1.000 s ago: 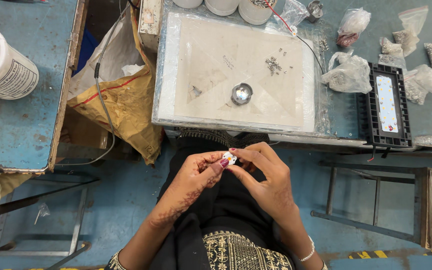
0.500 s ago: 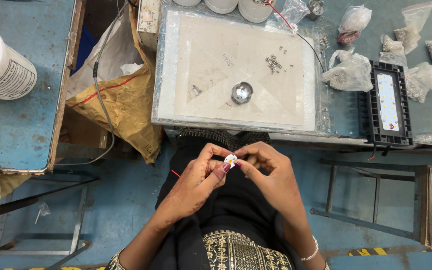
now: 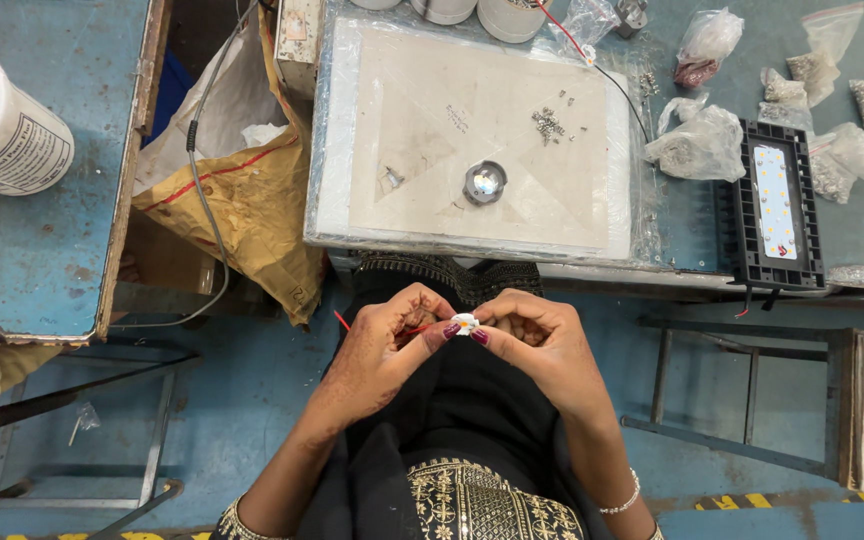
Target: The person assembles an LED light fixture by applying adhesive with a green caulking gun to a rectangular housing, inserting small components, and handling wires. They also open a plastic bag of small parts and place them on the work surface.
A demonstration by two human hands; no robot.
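1 white plastic jar (image 3: 2, 125) lies at far left on the blue bench, then 1 crumpled yellow sack (image 3: 242, 200). The left hand (image 3: 387, 345) and right hand (image 3: 532, 345), fingertips pinched shut, share 1 small white round part (image 3: 465, 323) with 1 thin red wire (image 3: 352, 325), held over the lap below the pale work board (image 3: 472, 130). 1 shiny metal ring (image 3: 484, 182) sits there. Since 0.5 s ago the hands have closed tighter together. 1 black ribbed lamp housing (image 3: 772, 205) lies right.

Single head cam, looks straight down, close over lap.
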